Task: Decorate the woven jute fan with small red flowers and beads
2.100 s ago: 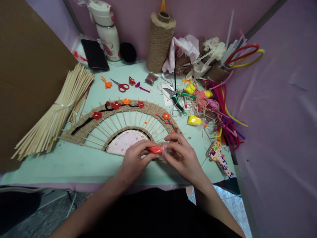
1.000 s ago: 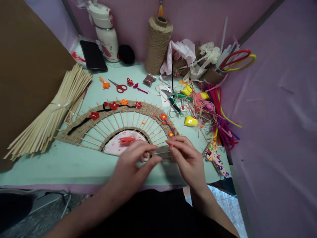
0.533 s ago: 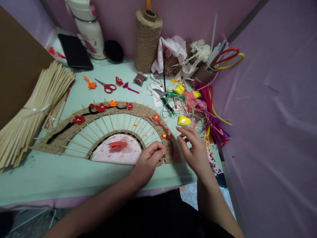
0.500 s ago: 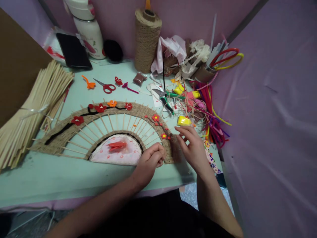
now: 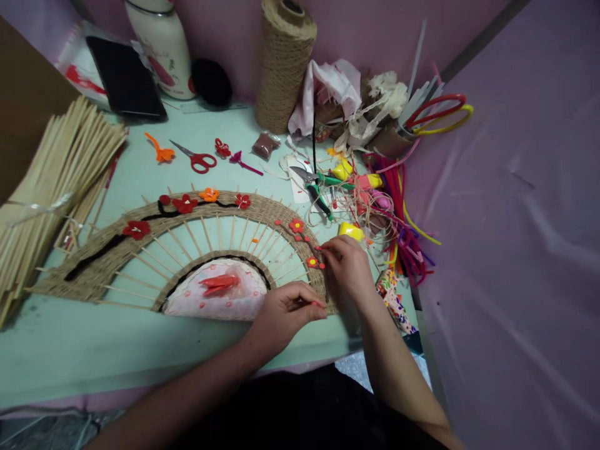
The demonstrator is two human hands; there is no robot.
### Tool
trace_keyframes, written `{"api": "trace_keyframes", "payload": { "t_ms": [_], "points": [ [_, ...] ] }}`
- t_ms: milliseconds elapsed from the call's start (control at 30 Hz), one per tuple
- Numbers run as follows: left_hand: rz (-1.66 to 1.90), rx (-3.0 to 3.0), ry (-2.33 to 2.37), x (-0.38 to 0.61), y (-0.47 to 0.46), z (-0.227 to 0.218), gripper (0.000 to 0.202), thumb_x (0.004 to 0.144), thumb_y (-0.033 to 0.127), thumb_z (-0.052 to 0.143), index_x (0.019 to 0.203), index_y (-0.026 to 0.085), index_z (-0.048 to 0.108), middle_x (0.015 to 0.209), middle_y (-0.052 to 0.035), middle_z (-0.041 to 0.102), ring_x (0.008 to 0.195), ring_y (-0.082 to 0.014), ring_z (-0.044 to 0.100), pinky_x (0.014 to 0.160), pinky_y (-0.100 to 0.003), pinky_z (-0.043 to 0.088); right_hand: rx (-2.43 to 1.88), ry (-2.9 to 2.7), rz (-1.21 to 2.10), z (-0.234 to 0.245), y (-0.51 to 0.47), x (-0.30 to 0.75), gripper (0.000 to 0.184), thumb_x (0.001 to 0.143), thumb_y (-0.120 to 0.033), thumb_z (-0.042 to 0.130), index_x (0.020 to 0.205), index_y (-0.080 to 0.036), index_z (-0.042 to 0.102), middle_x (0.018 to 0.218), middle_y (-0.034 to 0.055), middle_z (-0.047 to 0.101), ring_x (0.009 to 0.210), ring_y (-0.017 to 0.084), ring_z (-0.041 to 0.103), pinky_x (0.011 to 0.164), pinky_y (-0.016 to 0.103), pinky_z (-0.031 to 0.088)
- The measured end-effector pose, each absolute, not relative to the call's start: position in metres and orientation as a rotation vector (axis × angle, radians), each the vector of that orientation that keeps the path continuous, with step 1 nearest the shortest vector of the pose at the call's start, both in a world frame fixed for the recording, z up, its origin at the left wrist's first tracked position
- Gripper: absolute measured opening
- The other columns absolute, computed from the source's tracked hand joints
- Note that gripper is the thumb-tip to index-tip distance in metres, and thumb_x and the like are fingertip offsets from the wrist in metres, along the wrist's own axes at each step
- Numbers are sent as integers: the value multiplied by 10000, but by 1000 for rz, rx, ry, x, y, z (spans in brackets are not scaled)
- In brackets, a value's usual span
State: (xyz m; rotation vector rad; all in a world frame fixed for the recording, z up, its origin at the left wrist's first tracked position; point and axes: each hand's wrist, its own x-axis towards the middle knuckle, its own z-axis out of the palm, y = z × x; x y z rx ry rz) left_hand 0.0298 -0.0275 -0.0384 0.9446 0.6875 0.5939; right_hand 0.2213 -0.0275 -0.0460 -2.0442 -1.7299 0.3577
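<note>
A woven twine fan with thin stick ribs lies flat on the table, bearing felt-like flowers and small red clay-like flowers and dots. My left hand is over the fan's lower right part, thumb and forefinger closed on a small red clay piece. At the fan's right edge, my right hand has its fingertips pinched at a small red clay dot on the weave. Just below them is a red flower with a yellow centre. In the fan's white half-round centre rests a red clay packet.
Bundled wooden strips lie at left. Red-handled scissors, green-handled pruning shears and a yellow clay packet lie beyond the fan. A twine spool, a bottle and pipe cleaners stand or lie farther back.
My right hand has come down and left onto the fan's edge, its fingers closing at a red dot. My left hand has turned, showing the red piece in its pinch. The camera view has shifted slightly.
</note>
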Motion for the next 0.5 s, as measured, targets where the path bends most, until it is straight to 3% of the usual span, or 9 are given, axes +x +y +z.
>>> {"api": "trace_keyframes", "payload": {
  "t_ms": [100,200,333,500],
  "points": [
    [554,1020,705,27,-29,-38,338,872,372,571,603,168,561,644,7,544,607,-105,480,601,-244,398,-2067,-1653,362,-43,-30,221,107,860,-197,582,807,-199,675,831,53,638,820,209,575,780,336,449],
    [557,1022,691,27,-31,-38,417,946,441,426,628,178,487,650,17,484,588,-101,417,577,-248,354,-2016,-1621,395,-44,-32,220,108,865,-205,572,864,-204,680,870,58,646,850,209,586,795,335,458],
    [549,971,731,29,-32,-38,251,874,415,559,793,178,553,703,25,503,587,-91,418,558,-234,353,-1983,-1658,399,-50,-31,217,133,865,-200,564,870,-197,696,897,71,654,888,214,592,825,342,455],
    [525,936,790,31,-30,-39,180,733,302,693,838,161,652,738,-3,616,616,-98,500,592,-235,413,-2041,-1523,357,-51,-30,217,116,846,-218,562,802,-188,666,814,45,654,803,191,595,760,316,460]
  ]
}}
